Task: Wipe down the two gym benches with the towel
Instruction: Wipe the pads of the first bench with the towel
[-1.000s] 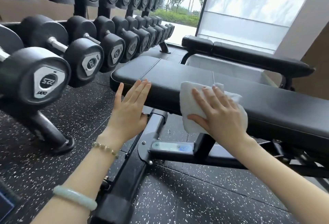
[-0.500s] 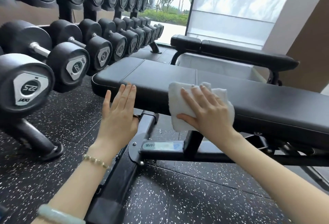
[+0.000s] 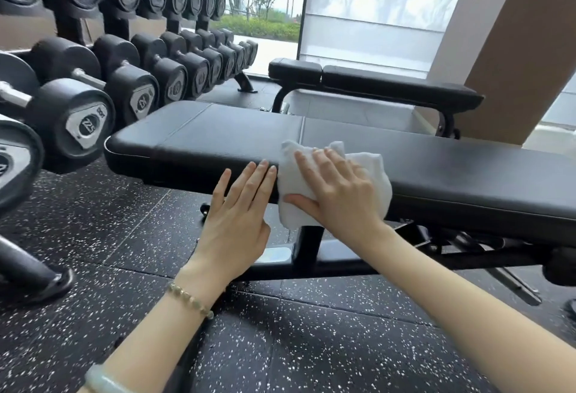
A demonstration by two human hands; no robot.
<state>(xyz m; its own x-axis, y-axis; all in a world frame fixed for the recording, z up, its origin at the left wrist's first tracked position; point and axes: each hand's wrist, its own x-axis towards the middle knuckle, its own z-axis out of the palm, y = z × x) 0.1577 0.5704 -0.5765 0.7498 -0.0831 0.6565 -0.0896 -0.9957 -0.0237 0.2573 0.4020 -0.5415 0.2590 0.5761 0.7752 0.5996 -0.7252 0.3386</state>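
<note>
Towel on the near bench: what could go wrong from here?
1. The towel is bunched under the right hand, so it covers a narrow strip; parts of the near bench, such as the end by the dumbbells, may be missed.
2. The bare left hand rests on the bench's front edge beside the towel and could leave smears there.
3. The far bench behind may get skipped.

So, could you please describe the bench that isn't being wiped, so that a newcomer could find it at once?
Find the big window at the back. The far bench stands right before it, behind the near bench and right of the dumbbell rack. Unlike the near one, it bears no towel.
</note>
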